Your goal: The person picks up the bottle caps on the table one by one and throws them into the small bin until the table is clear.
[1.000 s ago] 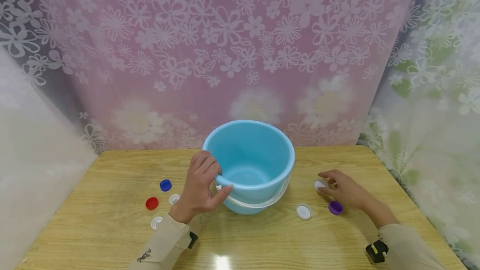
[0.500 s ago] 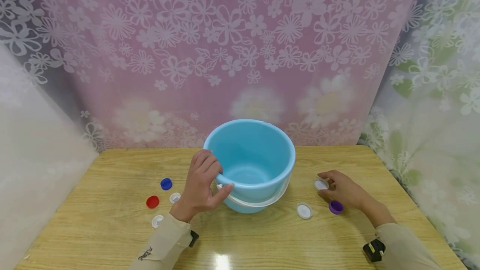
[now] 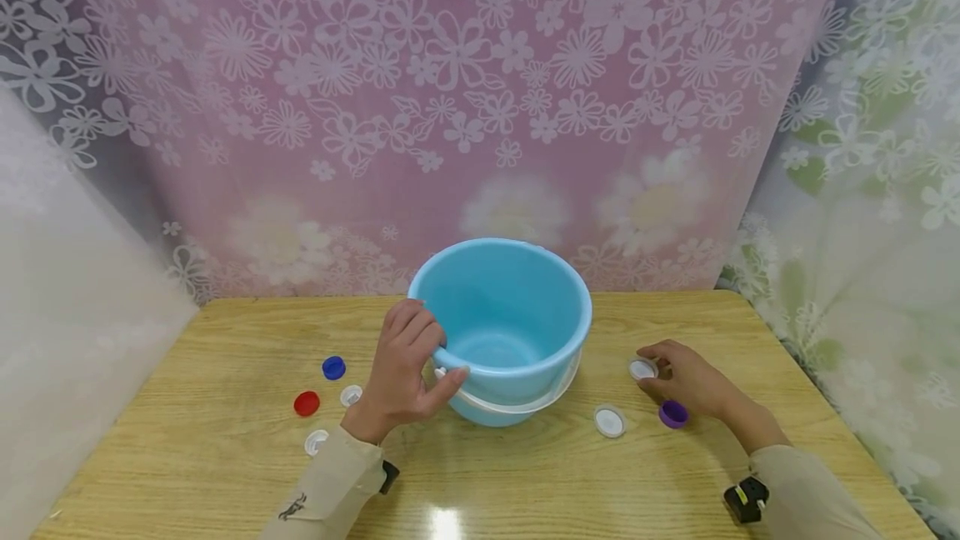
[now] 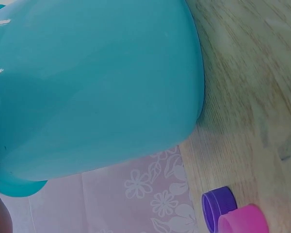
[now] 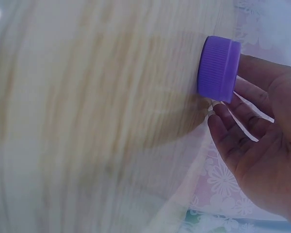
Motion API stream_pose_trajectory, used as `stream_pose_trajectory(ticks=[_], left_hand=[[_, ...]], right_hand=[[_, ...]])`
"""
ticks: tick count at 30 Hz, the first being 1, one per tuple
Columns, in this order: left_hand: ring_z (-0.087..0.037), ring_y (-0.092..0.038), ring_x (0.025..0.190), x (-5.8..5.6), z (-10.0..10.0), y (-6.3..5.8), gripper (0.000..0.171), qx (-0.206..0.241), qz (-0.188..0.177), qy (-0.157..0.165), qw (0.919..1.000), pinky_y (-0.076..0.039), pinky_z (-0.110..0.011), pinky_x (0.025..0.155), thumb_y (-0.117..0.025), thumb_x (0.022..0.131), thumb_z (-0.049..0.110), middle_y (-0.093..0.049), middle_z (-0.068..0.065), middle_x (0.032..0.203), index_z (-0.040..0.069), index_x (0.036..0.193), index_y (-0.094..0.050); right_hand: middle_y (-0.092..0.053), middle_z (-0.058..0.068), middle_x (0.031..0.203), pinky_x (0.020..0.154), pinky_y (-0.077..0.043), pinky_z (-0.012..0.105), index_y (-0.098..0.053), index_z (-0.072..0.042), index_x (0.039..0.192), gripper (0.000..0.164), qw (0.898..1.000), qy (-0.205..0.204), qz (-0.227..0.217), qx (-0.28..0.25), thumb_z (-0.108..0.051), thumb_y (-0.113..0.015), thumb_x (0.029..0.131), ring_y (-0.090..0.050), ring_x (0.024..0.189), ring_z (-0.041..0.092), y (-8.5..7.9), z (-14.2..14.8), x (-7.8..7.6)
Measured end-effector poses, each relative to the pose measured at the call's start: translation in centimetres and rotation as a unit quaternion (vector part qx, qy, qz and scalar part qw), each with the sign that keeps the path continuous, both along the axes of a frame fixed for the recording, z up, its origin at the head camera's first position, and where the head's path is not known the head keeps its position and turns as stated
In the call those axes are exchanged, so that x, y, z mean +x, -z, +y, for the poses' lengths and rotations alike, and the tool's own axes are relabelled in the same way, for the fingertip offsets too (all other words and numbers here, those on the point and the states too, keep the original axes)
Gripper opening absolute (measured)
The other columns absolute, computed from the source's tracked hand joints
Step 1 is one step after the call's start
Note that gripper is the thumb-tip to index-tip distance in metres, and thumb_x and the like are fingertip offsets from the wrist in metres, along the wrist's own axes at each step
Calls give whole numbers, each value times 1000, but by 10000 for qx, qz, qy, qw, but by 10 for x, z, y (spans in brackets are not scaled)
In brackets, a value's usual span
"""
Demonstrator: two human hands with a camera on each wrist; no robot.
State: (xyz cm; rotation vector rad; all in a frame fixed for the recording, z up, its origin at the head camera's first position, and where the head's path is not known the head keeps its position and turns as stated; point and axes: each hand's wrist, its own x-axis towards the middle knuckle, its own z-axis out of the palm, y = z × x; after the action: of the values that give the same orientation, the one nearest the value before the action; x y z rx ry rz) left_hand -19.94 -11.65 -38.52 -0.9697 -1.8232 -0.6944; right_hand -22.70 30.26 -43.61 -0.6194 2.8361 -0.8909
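Note:
My left hand [image 3: 405,365] grips the near left rim of a light blue bucket [image 3: 498,282], fingers hooked over the inside and thumb outside. The bucket stands upright on the table, and its inside looks bare. In the left wrist view the bucket's wall [image 4: 97,87] fills most of the picture. To the right of it, my right hand [image 3: 693,382] pinches a white bottle cap [image 3: 642,368] between thumb and fingers, low at the tabletop. Just in front of that hand lies a purple bottle cap [image 3: 673,414], which partly covers the fingertips in the right wrist view.
Left of the bucket lie a blue cap [image 3: 333,367], a red cap [image 3: 307,403] and two white caps [image 3: 316,442]. Another white cap [image 3: 610,421] is at its front right. The bucket's white handle [image 3: 525,408] hangs down in front. Flowered curtains [image 3: 495,107] stand behind the wooden table [image 3: 525,490].

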Motion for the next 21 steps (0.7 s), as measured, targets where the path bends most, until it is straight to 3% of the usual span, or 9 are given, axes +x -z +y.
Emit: stream_pose_trajectory(ticks=[21], left_hand=[[-25,-44,82,0,0,0,41,-26,34,-19,10000,-32,-45,82,-43,91,50,-39,0,73,15,70,-38]], right_hand=[[-55,16,110,79,-50,44,-55,10,122,46,9998,151,-138,-26,-14,-71,86,-59,94,31,-3,-2,2]])
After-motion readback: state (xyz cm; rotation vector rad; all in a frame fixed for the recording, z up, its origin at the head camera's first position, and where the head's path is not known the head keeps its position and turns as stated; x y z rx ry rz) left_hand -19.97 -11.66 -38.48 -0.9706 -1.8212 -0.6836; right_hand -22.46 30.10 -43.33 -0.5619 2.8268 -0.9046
